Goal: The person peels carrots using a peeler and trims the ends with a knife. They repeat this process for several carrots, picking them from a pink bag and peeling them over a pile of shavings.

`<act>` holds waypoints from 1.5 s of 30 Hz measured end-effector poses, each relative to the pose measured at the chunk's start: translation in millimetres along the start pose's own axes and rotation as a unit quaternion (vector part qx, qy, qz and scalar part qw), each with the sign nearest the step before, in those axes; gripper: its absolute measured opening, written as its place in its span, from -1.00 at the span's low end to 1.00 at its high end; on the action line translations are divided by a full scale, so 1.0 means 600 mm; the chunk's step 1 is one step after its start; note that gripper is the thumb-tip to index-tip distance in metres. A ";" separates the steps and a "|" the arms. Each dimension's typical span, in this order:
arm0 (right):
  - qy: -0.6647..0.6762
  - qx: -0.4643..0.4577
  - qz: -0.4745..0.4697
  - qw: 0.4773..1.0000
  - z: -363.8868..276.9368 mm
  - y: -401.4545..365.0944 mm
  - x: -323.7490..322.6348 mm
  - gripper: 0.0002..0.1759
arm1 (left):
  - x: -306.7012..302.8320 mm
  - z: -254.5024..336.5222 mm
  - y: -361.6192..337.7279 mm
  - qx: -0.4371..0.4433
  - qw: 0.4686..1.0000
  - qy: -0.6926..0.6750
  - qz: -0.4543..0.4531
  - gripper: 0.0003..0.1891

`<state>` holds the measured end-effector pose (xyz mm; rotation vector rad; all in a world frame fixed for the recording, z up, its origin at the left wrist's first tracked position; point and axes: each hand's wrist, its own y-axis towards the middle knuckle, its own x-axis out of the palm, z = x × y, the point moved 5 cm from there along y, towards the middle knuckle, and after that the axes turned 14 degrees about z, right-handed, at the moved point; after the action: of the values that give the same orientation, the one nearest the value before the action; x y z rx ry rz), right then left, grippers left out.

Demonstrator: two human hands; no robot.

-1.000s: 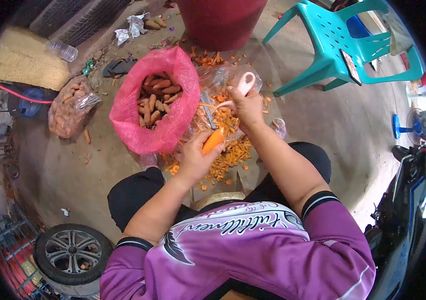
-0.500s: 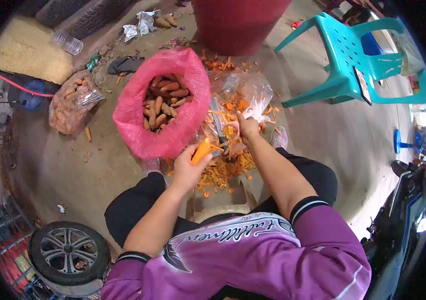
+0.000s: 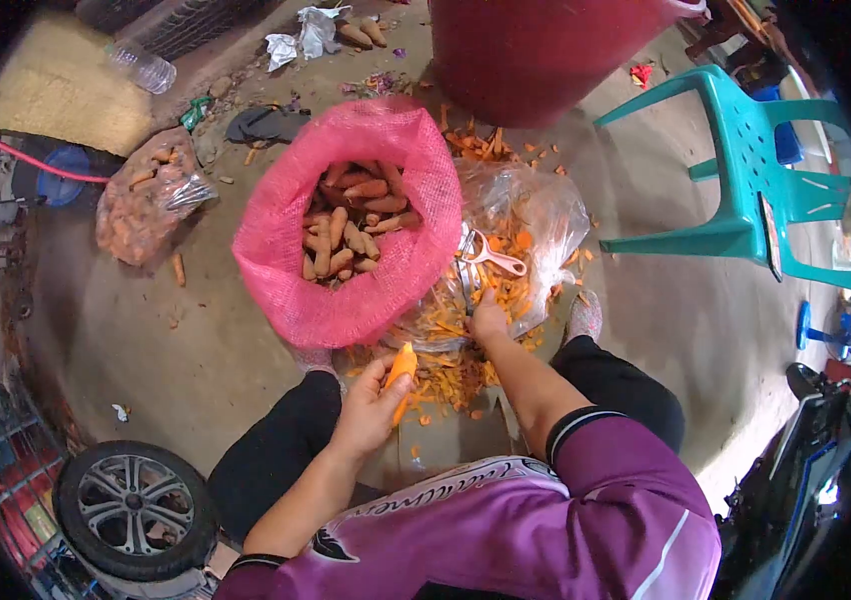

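My left hand (image 3: 374, 400) is closed around a peeled carrot (image 3: 403, 372), held upright beside the pink sack. My right hand (image 3: 489, 322) is low over the peelings, its fingers closed at the handle end of a knife (image 3: 468, 280); they partly hide the handle. A peeler (image 3: 496, 259) with a pale pink handle lies just beyond that hand, on the clear plastic bag (image 3: 556, 222). Orange peelings (image 3: 451, 380) and carrot pieces are heaped in and around the bag. Unpeeled carrots (image 3: 351, 225) fill the open pink mesh sack (image 3: 346, 315) on the left.
A large red tub (image 3: 546, 60) stands beyond the peelings. To the right is a green plastic chair (image 3: 736, 160) with a phone on it. A bag of carrots (image 3: 151, 205) sits at the left, a wheel (image 3: 136, 510) lies at the lower left, and a motorcycle (image 3: 796, 470) is at the right.
My right hand has let go of the peeler, which now lies on the bag, and has moved back to the knife. My left hand still holds the carrot, now more upright.
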<state>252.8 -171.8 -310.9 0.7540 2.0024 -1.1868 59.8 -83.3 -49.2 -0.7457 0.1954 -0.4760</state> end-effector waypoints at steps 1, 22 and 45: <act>-0.021 -0.030 0.009 0.999 -0.015 -0.008 -0.024 -0.47 | 0.005 0.007 -0.002 0.000 1.000 -0.012 -0.004 -0.70; 0.193 -0.298 -0.041 0.934 -0.167 -0.308 -0.450 -0.17 | 0.075 0.080 -0.114 0.194 0.951 0.114 -0.211 -0.61; 0.199 -0.487 -0.039 0.850 -0.189 -0.330 -0.445 -0.30 | 0.092 0.072 -0.119 -0.033 0.928 0.001 -0.370 -0.60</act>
<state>233.8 -188.5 39.6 0.3828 2.5866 0.0850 98.2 -129.2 31.3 -0.8766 -0.0818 -1.1931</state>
